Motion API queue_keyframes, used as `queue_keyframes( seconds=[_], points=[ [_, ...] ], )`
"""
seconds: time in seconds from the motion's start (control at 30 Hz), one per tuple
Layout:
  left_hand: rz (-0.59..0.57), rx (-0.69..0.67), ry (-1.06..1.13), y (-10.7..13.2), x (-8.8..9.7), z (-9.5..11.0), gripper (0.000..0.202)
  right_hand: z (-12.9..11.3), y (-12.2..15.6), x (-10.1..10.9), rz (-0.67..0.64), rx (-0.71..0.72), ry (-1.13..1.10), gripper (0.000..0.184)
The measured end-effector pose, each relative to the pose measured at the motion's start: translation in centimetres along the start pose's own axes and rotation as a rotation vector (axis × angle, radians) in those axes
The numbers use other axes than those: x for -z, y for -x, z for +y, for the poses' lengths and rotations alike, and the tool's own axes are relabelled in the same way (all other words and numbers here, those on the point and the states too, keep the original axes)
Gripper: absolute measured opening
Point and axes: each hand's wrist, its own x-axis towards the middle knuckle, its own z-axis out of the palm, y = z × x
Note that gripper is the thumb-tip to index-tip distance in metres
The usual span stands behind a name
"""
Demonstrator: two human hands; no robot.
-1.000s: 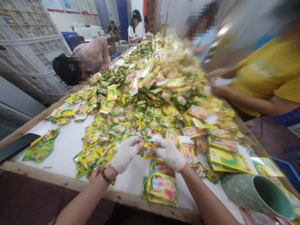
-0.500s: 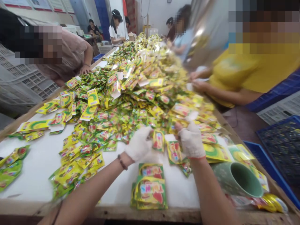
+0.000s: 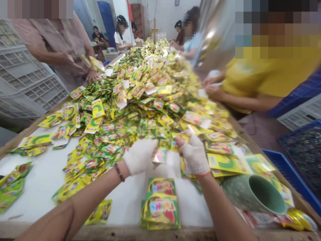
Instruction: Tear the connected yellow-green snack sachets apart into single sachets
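My left hand (image 3: 140,156), in a white glove with bare fingertips, pinches a small snack packet (image 3: 159,156) that is partly blurred. My right hand (image 3: 195,154), gloved the same way, has its thumb and fingers closed on a yellow packet (image 3: 177,143), partly hidden by the fingers. Beneath the right palm lies a green-and-yellow carton (image 3: 185,168), mostly covered. Between my forearms, a short overlapping stack of flat printed cartons (image 3: 162,209) rests by the table's front edge. Ahead of both hands spreads a large pile of small packets and cartons (image 3: 140,113).
A green mug (image 3: 253,194) lies on its side at right, beside a roll of yellow-ended wrappers (image 3: 298,219). Co-workers stand along both table sides, one in a yellow shirt (image 3: 260,80). White crates (image 3: 32,73) are stacked left; a blue crate (image 3: 293,180) stands right.
Both hands have shifted slightly left; my right hand's fingers now close on a yellow packet. The co-worker at left has straightened up and holds a carton over the pile.
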Motion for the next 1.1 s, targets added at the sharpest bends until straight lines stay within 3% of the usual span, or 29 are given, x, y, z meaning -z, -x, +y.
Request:
queue_keyframes(
  seconds=[0.1, 0.27, 0.47, 0.63, 0.83, 0.9, 1.0, 1.1],
  points=[
    [0.123, 0.237, 0.02, 3.1, -0.5, 0.1, 0.064, 0.3, 1.3, -1.5, -0.055, 0.038, 0.054, 0.025],
    [0.278, 0.382, 0.034, 5.6, -2.3, 0.4, 0.057, 1.3, 2.4, -3.1, -0.157, 0.03, 0.18, 0.024],
    [0.359, 0.291, -0.052, 6.2, -3.1, 0.1, 0.054, 1.7, 2.0, -2.8, -0.368, 0.021, 0.352, 0.022],
    [0.298, 0.244, -0.005, 5.7, -2.8, 1.4, 0.035, 1.1, 2.0, -2.9, -0.27, 0.21, 0.652, 0.025],
    [0.309, 0.301, 0.087, 5.1, -2.7, 2.1, 0.037, 1.4, 2.7, -3.9, -0.161, 0.324, 0.847, 0.024],
    [0.35, 0.318, 0.062, 5.3, -3.0, 1.7, 0.039, 1.5, 3.0, -3.9, -0.228, 0.322, 0.822, 0.023],
    [0.392, 0.296, -0.052, 5.8, -3.5, 0.7, 0.043, 1.3, 2.7, -3.3, -0.417, 0.267, 0.615, 0.02],
    [0.414, 0.214, -0.115, 6.2, -3.7, 0.1, 0.046, 1.1, 2.1, -2.6, -0.434, 0.227, 0.496, 0.014]
  ],
)
